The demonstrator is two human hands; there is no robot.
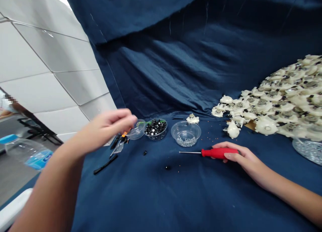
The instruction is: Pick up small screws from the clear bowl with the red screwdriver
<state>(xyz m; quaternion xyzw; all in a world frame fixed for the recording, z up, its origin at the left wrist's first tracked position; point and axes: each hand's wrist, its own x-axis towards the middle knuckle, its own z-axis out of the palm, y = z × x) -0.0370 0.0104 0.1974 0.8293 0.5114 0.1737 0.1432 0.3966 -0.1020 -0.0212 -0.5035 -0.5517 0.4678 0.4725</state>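
Right, your right hand wraps the red handle of the screwdriver, which lies on your side of the bowl, its tip pointing left just in front of it. Your left hand hangs in the air well left of the bowl, blurred, fingers bunched forward; whether it pinches anything, you can't tell from here.

Watch that tip! A careless flick away from you could catch the bowl, and light plastic like that may well tip. Left of the bowl, a low sweep of your wrist could knock the lid into the tub. Two loose black pieces, in front and to the left of the bowl, could roll off if a sleeve or forearm drags past. And over to its right, the heap of white parts looks loosely stacked; one elbow bump might start a slide.

Now the containers: the bowl holds a shallow layer of silvery screws. The tub, just left of it, is heaped with shiny black pieces. Far right of the bowl, a clear dish carries glinting bits, too blurred to name.
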